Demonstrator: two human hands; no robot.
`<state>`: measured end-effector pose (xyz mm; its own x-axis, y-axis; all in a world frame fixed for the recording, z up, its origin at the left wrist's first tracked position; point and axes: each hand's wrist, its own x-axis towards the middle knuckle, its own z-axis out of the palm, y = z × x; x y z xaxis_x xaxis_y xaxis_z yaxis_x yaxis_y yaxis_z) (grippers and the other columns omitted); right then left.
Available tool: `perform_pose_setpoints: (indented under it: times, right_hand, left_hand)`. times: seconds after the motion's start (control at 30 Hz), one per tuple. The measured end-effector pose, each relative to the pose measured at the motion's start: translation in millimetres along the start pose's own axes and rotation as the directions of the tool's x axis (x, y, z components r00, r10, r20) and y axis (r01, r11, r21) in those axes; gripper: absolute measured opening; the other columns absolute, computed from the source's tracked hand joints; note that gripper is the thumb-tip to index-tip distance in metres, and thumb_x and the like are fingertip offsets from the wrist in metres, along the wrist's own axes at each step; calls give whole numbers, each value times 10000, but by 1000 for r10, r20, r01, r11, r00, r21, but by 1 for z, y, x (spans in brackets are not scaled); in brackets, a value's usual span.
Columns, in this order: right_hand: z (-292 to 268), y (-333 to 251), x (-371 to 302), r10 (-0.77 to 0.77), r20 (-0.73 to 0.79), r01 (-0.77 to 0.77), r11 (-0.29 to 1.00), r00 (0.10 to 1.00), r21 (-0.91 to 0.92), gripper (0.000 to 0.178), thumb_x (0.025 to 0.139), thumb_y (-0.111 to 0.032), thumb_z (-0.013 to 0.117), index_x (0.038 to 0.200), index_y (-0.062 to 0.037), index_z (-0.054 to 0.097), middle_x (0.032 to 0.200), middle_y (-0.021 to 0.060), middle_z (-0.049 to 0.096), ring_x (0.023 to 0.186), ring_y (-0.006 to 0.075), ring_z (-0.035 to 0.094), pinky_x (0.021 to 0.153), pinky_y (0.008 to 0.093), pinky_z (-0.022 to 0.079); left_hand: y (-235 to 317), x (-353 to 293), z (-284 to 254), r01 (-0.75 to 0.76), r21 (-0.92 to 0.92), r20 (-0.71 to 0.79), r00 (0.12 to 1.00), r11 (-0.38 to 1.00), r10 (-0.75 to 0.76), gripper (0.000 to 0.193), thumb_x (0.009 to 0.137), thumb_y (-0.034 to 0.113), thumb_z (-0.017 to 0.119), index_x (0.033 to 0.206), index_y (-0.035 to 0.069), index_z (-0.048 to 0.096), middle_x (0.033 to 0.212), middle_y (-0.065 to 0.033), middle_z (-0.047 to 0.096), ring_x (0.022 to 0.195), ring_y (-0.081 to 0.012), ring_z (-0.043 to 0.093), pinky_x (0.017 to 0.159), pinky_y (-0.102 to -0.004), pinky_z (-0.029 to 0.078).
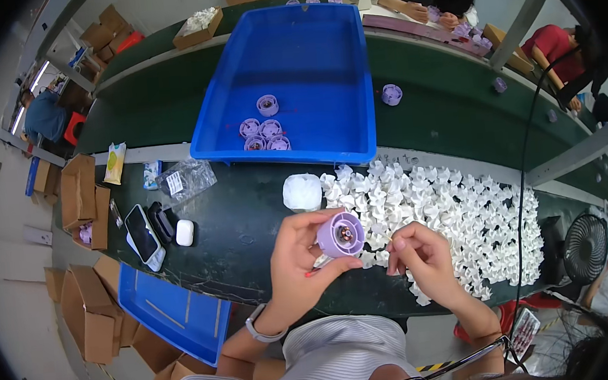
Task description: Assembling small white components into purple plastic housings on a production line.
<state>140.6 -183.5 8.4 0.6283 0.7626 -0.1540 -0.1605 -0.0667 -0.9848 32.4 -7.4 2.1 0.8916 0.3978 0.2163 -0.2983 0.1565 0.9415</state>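
Note:
My left hand [297, 258] is closed round a purple round plastic housing [331, 238], tilted so its open side faces up, with a copper-coloured coil inside. A red wire end shows by the left thumb. Just right of the housing, my right hand [423, 255] is closed with thumb and fingertips pinched together. What they hold, if anything, is too small to make out. Beside and beyond the right hand spread many small white bladed plastic pieces [456, 221]. A white rounded tub-like item [303, 192] stands beyond the left hand.
A large blue tray [279, 56] holds several similar purple housings [267, 106]. Another housing [391, 94] lies on the green belt [423, 73]. Left on the table are a phone [141, 231], a white earphone case [184, 233] and a plastic bag [188, 181]. A fan [585, 246] stands right; co-workers sit beyond.

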Motion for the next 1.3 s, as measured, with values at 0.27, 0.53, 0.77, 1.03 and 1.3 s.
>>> perform_pose_setpoints:
  times: [0.27,0.53,0.77,1.03,1.3]
  right_hand:
    - [11,-3,-1,-415,-33,341,788,909,-513,44,799,2,652,843,4,654,759,85,596,623,133,571,561,227,454]
    - [20,-5,-6,-535,15,421,647,845,-635,158,736,32,703,886,5,663,756,81,594,619,161,557,538,255,436]
    - [22,-3,-3,-668,124,527,445,734,-724,235,676,40,747,890,3,659,761,71,588,625,182,532,537,273,418]
    - [16,-2,0,-385,54,375,843,921,-386,24,837,-20,623,839,3,614,729,48,555,640,134,512,558,263,399]
    - [13,20,36,36,72,-23,986,997,-165,271,986,-264,416,856,-29,379,829,129,620,752,174,604,674,296,477]
  left_hand:
    - [-4,-11,11,54,-72,-30,998,996,-56,640,643,-155,729,1155,4,381,1235,-225,479,1150,-273,517,922,-364,500]
    - [0,-14,8,68,-76,-5,998,995,-68,636,650,-159,721,1159,7,377,1239,-224,469,1152,-273,515,921,-367,502]
    - [1,-16,7,70,-79,-11,997,994,-71,642,645,-151,731,1158,6,378,1222,-218,478,1144,-268,520,920,-366,501]
    - [-2,-20,0,61,-78,-8,998,995,-62,623,664,-152,716,1163,8,378,1234,-210,468,1150,-262,513,925,-366,501]
    - [4,-28,-28,-5,-19,-337,942,1000,-2,573,697,-124,702,1150,-5,374,1183,-190,508,1094,-235,544,907,-318,483]
